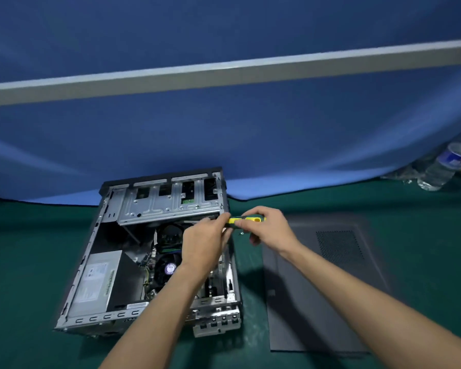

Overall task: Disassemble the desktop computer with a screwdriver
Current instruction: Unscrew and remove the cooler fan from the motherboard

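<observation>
An open desktop computer case (112,235) lies on its side on the green table, its silver drive cage (171,203) at the far end, a grey power supply (96,283) at the near left and a round CPU fan (168,267) in the middle. A yellow-and-green screwdriver (246,220) is held level over the case's right edge. My right hand (266,227) grips its handle. My left hand (205,246) pinches the shaft end near the case wall. A small screw (241,233) seems to lie just below the handle.
The removed dark side panel (322,283) lies flat on the table to the right of the case. A plastic water bottle (447,163) lies at the far right by the blue backdrop (250,129). Green table surface (24,262) stretches to the left.
</observation>
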